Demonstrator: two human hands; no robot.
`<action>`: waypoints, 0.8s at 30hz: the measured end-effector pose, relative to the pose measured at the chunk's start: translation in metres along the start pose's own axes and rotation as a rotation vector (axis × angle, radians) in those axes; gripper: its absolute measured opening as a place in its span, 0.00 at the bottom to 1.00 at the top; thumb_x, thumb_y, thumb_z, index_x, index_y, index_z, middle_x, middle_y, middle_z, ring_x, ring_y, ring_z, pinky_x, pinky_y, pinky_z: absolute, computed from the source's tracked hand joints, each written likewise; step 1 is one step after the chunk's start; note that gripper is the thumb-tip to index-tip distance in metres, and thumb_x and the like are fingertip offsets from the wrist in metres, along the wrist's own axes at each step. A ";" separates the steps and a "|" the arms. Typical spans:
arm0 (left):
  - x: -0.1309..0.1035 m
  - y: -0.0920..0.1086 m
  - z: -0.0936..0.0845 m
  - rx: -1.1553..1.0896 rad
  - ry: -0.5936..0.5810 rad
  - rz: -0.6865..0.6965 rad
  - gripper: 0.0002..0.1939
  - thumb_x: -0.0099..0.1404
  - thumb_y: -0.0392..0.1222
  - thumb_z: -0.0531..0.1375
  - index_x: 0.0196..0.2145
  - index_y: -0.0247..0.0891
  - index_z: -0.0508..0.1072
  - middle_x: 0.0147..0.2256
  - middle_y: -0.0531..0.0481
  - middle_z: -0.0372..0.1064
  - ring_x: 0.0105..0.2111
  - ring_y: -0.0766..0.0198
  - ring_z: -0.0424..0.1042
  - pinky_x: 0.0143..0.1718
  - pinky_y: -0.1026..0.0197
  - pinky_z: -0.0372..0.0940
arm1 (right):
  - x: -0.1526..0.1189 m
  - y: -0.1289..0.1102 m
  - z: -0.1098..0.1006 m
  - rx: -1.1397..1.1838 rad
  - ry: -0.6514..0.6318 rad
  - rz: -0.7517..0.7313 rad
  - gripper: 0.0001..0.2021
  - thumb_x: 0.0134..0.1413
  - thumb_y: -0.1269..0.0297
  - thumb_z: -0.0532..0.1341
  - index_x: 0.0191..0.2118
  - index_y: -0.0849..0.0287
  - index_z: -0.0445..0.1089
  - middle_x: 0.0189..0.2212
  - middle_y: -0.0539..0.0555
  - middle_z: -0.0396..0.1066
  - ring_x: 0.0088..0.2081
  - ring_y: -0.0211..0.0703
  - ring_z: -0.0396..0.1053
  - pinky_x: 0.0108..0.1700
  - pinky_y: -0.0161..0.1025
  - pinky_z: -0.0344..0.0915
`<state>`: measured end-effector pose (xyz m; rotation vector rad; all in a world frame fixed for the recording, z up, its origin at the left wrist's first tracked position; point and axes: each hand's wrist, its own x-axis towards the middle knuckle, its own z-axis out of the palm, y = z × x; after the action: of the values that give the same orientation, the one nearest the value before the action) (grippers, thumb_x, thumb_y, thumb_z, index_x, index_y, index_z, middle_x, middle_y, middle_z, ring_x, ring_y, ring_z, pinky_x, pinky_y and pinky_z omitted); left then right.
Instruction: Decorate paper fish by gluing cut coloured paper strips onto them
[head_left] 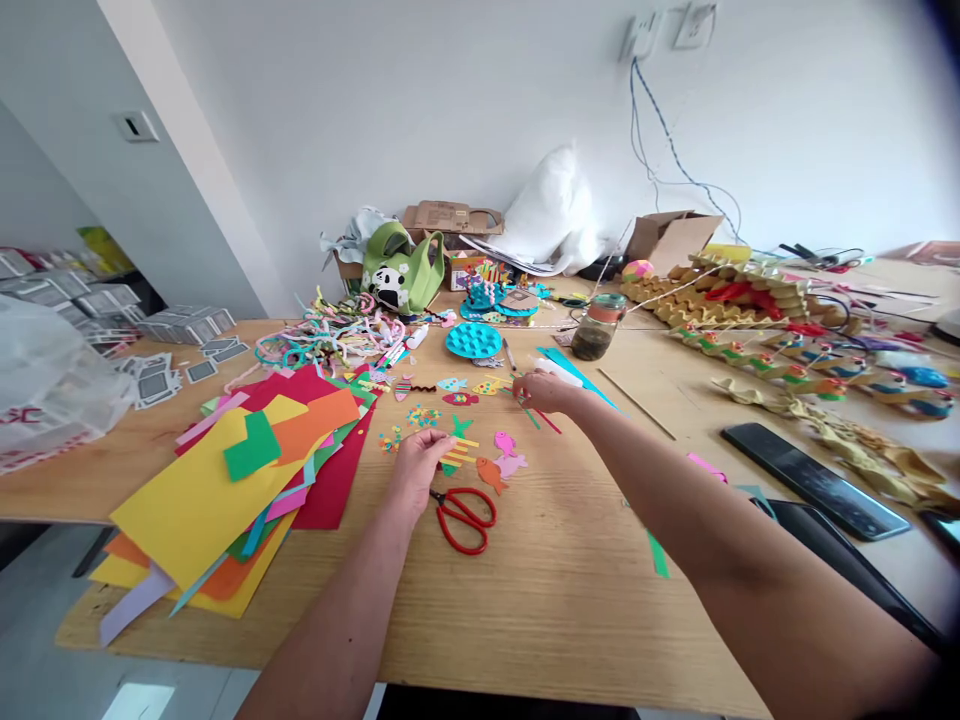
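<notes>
My left hand [421, 462] pinches a green paper fish [460, 427] crossed by yellow strips, low over the table. Farther off, my right hand [546, 390] reaches down with its fingers together, beside thin red and green paper strips [548, 421]; whatever is between its fingertips is too small to make out. Red-handled scissors [466, 520] lie just right of my left wrist. An orange paper fish [492, 475] and a pink paper fish [505, 443] rest between the hands. Behind them are a red decorated fish [460, 399], a yellow fish [486, 386] and small paper bits [424, 415].
Coloured paper sheets [187, 490] are piled at left. Toward the back stand a blue egg-carton disc [473, 340], a green panda bag [405, 270] and a jar of dark liquid [598, 328]. A wooden stick [637, 404] and a phone [814, 478] lie at right.
</notes>
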<state>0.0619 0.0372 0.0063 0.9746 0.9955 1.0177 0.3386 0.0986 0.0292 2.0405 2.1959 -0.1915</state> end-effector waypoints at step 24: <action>0.000 -0.002 0.000 0.009 -0.012 -0.036 0.12 0.41 0.43 0.70 0.22 0.36 0.73 0.20 0.54 0.69 0.21 0.70 0.65 0.21 0.67 0.54 | 0.034 0.009 -0.011 -0.032 -0.287 -0.019 0.12 0.44 0.66 0.67 0.39 0.55 0.78 0.23 0.50 0.73 0.26 0.40 0.70 0.30 0.35 0.62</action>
<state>0.0626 0.0371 0.0044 0.9662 1.0052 0.9769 0.3447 0.1346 0.0341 1.8442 2.0298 -0.4200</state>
